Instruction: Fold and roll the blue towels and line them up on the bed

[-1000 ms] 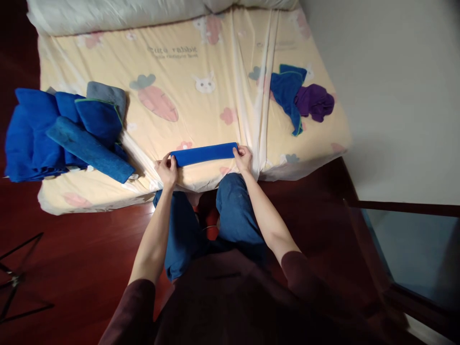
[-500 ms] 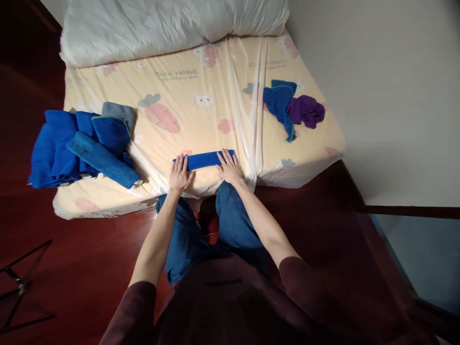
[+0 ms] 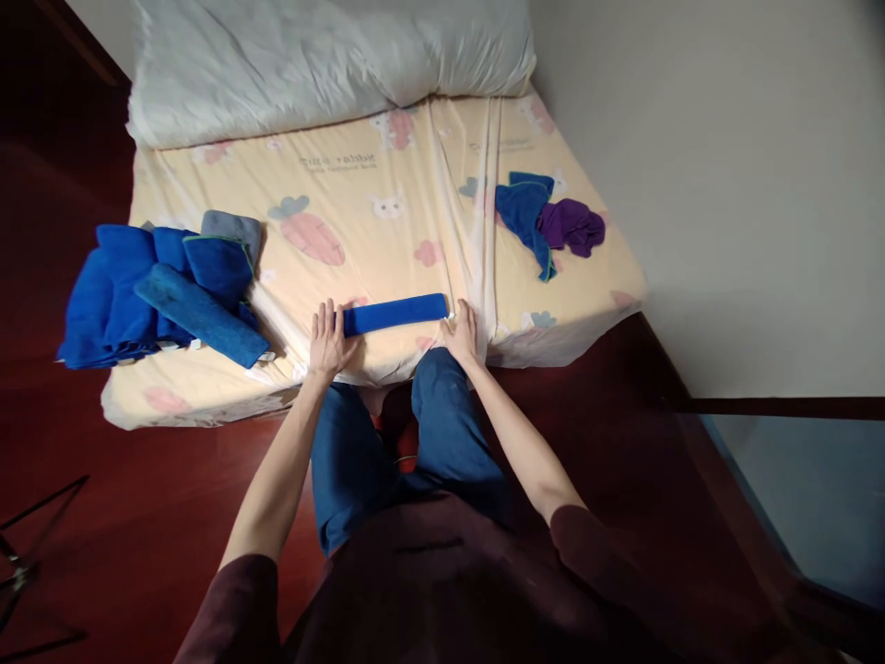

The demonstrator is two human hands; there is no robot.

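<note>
A blue towel (image 3: pixel 397 314), folded into a long narrow strip, lies along the front edge of the bed. My left hand (image 3: pixel 327 343) rests on the strip's left end, fingers stretched out and covering that end. At the other end, my right hand (image 3: pixel 462 334) is just beyond the strip, by a small white tag. Its thumb and fingers are apart and slightly bent, with nothing visible between them.
On the left of the bed (image 3: pixel 387 267) is a pile of blue towels (image 3: pixel 124 295) with a rolled blue towel (image 3: pixel 200 314) and a grey cloth (image 3: pixel 235 229). A crumpled blue cloth (image 3: pixel 522 212) and purple cloth (image 3: pixel 572 227) lie right. A pale quilt (image 3: pixel 324 74) sits behind.
My right hand has slid right, off the top of the blue strip to just past its end. My left hand stays on the left end. The view has shifted slightly.
</note>
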